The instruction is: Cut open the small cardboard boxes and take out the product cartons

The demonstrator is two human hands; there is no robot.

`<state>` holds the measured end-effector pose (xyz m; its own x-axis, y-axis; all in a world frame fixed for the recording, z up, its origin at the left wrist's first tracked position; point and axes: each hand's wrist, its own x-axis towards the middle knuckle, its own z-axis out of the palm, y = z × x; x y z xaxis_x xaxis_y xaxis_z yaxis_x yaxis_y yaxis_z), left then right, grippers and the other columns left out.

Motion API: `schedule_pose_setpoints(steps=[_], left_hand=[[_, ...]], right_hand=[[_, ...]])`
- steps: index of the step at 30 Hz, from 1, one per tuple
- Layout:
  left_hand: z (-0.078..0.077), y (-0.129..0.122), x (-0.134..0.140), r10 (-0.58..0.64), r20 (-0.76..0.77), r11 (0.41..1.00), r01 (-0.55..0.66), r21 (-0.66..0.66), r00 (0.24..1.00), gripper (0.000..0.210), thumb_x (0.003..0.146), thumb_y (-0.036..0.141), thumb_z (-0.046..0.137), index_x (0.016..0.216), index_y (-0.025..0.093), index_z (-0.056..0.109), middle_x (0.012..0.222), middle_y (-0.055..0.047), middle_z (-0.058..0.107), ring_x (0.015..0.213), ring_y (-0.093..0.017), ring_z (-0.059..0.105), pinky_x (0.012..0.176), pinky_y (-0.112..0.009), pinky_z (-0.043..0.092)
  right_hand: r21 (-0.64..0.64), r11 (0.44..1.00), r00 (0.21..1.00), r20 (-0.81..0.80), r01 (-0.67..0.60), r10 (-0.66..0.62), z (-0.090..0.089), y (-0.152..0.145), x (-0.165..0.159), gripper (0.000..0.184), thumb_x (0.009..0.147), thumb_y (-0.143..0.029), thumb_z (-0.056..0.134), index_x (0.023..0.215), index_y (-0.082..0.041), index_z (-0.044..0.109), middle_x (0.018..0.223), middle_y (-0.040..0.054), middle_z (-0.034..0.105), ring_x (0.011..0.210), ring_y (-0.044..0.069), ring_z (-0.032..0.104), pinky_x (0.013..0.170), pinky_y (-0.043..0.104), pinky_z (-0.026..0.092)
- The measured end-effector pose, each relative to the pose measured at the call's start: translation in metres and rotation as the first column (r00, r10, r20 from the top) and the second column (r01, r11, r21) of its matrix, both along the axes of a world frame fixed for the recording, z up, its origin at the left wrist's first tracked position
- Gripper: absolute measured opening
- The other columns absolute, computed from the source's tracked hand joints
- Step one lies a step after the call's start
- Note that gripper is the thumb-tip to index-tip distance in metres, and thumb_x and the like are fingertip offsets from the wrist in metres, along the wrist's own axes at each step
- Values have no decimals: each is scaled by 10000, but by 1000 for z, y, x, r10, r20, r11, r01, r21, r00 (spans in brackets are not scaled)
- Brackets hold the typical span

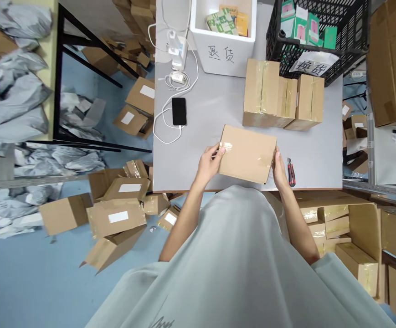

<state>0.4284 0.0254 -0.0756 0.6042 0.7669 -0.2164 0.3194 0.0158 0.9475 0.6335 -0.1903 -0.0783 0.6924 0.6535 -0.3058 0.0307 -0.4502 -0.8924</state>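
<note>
A brown cardboard box [247, 155] is held between my two hands over the front edge of the grey table [214, 100]. My left hand [210, 161] grips its left end, the thumb lying on the upper face near a torn white patch. On the opposite end, my right hand [279, 169] presses its thumb and fingers against the side; part of those fingers is hidden behind the box. A red and black utility knife [290, 172] lies just right of my right hand.
Several taped boxes [261, 93] stand at the table's back right, before a black crate [321, 50] of small green packs. A white foam bin [223, 50] sits at the back. Left lies a phone [179, 111] on a cable. Cartons [115, 214] cover the floor left.
</note>
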Motion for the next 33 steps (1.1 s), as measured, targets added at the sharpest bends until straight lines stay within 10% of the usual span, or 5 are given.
schedule_pose_setpoints(steps=[7,16,26,33], left_hand=[[18,42,21,-366,73,914,373,-158,928,653,896,747,838,1270,214,889,1298,-112,831,1265,-369,733,1158,-446,571],[19,73,-2,-265,-41,941,249,-228,963,727,752,751,958,1220,197,907,1254,-107,871,1291,-449,754,1166,-550,596],[24,57,-36,-82,-53,975,91,204,995,656,998,767,706,1321,221,875,1313,-121,840,1291,-349,746,1258,-517,522],[-42,20,-11,247,73,968,-249,15,966,761,1039,818,591,1521,248,740,1647,-107,671,1566,-304,590,1366,-461,413]], right_hand=[[-60,972,951,-201,226,-234,-50,-19,27,1000,1033,-929,255,1657,-218,579,1759,180,542,1643,310,515,1342,537,429],[-162,986,932,-360,-34,-27,-95,-24,-5,567,886,-784,696,909,-227,801,985,68,856,1062,288,744,1041,468,596],[-210,976,923,-385,-59,-27,-86,-22,-19,705,827,-876,712,971,-191,796,996,110,852,1011,303,744,901,401,595],[-312,948,997,66,62,-43,-56,-52,5,762,947,-816,605,1398,-216,739,1356,198,788,1201,399,758,1071,546,588]])
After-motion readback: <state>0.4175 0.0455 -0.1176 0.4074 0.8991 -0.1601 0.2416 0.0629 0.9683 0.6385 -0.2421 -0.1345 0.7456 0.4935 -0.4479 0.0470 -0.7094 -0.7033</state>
